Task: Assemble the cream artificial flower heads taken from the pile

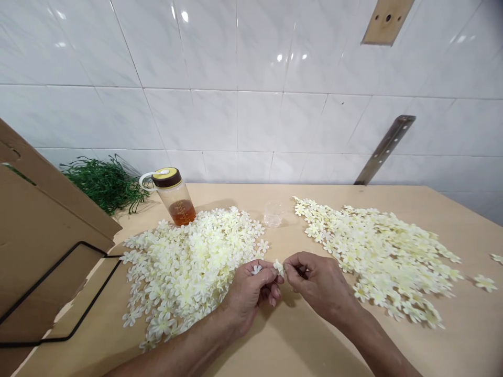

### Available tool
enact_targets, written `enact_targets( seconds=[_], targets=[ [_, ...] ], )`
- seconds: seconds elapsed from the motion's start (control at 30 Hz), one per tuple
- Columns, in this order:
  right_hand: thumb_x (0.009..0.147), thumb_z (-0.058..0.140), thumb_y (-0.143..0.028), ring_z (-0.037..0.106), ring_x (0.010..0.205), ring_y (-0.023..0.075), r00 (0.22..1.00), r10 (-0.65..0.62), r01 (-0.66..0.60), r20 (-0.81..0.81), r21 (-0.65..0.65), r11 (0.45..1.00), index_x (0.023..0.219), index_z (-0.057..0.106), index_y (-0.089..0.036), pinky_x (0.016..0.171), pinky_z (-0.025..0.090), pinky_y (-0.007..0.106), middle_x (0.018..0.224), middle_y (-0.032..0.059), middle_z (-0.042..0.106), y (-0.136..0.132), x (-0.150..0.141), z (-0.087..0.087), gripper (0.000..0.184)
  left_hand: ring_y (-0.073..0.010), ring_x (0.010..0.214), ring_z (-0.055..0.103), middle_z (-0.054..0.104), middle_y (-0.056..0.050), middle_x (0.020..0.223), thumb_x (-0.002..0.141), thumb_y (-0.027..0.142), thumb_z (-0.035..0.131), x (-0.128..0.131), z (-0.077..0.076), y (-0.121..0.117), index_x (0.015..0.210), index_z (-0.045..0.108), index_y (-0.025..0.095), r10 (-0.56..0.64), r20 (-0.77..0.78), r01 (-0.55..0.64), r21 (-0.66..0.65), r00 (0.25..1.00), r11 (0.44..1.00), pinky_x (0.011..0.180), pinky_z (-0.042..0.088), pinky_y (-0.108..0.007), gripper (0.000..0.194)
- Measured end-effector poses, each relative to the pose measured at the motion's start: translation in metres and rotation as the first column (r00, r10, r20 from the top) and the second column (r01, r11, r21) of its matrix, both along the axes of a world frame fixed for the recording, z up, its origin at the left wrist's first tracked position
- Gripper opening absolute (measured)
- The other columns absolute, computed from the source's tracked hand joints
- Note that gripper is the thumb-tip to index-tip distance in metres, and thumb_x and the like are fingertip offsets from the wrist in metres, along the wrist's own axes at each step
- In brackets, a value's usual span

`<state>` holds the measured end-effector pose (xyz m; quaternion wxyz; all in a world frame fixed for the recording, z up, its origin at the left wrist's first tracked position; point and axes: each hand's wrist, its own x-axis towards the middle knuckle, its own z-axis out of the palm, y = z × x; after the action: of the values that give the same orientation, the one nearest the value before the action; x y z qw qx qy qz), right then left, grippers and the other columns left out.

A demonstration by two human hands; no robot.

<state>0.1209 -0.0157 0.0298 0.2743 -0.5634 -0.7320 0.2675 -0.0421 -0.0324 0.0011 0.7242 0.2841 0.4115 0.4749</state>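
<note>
Between my two hands, above the near middle of the table, is a small cream artificial flower. My left hand pinches it from the left, and a second white flower shows among that hand's fingers. Thumb and forefinger of my right hand are closed at the flower's right edge. Left of my hands lies a thick heap of pale yellow-white flowers, partly hidden by my left forearm. A flatter spread of the same flowers lies to the right, beyond my right hand.
A bottle of amber liquid stands behind the left heap, near a clear plastic cup. Green artificial stems lie at the back left. A cardboard box and black wire frame occupy the left side. A tiled wall bounds the table.
</note>
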Motion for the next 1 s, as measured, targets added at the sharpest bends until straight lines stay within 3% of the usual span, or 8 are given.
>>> enact_targets(
  seconds=[0.13,0.23,0.37,0.7,1.0],
  targets=[
    [0.082,0.054,-0.031,0.063,0.055,0.0158,0.991,-0.046,0.026,-0.123,-0.160,0.987,0.073,0.068,-0.020,0.051,0.045,0.023,0.060,-0.0006,0.066,0.0041,0.0043,-0.0027,0.020,-0.0077,0.046,0.050,0.065,-0.005,0.070,0.069,0.017,0.062,-0.0009,0.0004,0.0009,0.071,0.061,0.012,0.014,0.024,-0.014,-0.008,1.000,1.000,0.043,0.038,-0.020,0.005],
    [0.085,0.054,-0.039,0.066,0.057,0.0171,0.979,-0.022,-0.022,-0.202,-0.212,0.977,0.079,0.069,-0.020,0.054,0.049,0.025,0.067,0.0014,0.069,0.0060,0.0071,-0.0023,0.025,-0.0079,0.047,0.051,0.065,-0.005,0.070,0.070,0.019,0.064,-0.0012,-0.0005,0.0010,0.071,0.062,0.012,0.011,0.027,-0.011,-0.006,1.000,1.000,0.043,0.038,-0.020,0.007],
    [0.084,0.058,-0.042,0.067,0.064,0.0189,0.983,0.064,-0.088,-0.175,-0.136,0.987,0.086,0.073,-0.021,0.058,0.051,0.026,0.080,0.0046,0.073,0.0047,0.0062,-0.0012,0.026,-0.0077,0.047,0.051,0.064,-0.004,0.070,0.070,0.022,0.068,-0.0010,-0.0017,-0.0001,0.073,0.063,0.012,0.018,0.021,-0.018,0.000,1.000,1.000,0.043,0.038,-0.020,0.012],
    [0.081,0.053,-0.024,0.057,0.054,0.0134,0.995,0.058,-0.063,0.086,0.056,0.996,0.071,0.073,-0.022,0.055,0.040,0.023,0.062,-0.0006,0.067,-0.0006,-0.0006,0.0037,0.022,-0.0071,0.047,0.051,0.064,-0.005,0.068,0.075,0.021,0.067,-0.0008,-0.0039,-0.0004,0.074,0.062,0.011,-0.022,-0.025,0.023,0.031,0.999,0.999,0.044,0.039,-0.019,0.011],
    [0.080,0.052,-0.020,0.053,0.052,0.0121,0.989,0.033,-0.048,0.145,0.101,0.994,0.069,0.070,-0.021,0.053,0.037,0.022,0.058,-0.0008,0.063,-0.0022,-0.0018,0.0028,0.021,-0.0089,0.049,0.056,0.065,-0.006,0.074,0.076,0.024,0.067,-0.0005,-0.0022,-0.0024,0.077,0.062,0.012,-0.034,-0.009,0.034,0.061,0.999,0.998,0.045,0.042,-0.020,0.014]
  ],
)
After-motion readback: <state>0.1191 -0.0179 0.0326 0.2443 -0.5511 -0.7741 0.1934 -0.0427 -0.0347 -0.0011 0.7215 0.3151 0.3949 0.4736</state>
